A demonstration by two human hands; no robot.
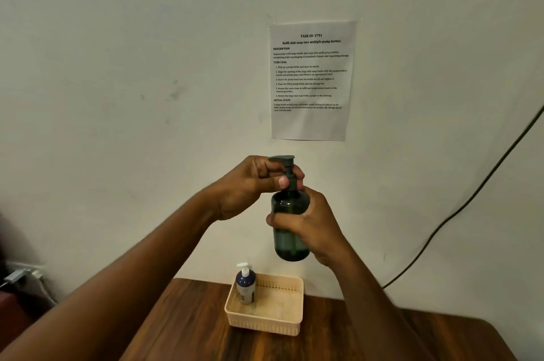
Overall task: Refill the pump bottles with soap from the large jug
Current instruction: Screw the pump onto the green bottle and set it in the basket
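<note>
Seen from the head camera, you held the green pump bottle [290, 231] raised before the wall, your right hand [312, 228] wrapped round its body to steady it while your left hand [250, 187] pinched the pump head [287, 172], apparently turning the collar. Below your hands, a white-pumped bottle [245, 287] stood in the cream basket [265, 322], likely already done; the jug was out of view.

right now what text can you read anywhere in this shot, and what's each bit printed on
All on the paper notice taped to the wall:
"TASK ID: 3791"
"Refill dish soap into multiple pump bottles"
"DESCRIPTION"
"TASK GOAL"
"INITIAL STATE"
The body text and numbered steps under these headings are too small to quote reliably.
The label on the small blue-and-white pump bottle in the cream basket: too blurred to read.
The green pump bottle held in both hands: no text visible.
</note>
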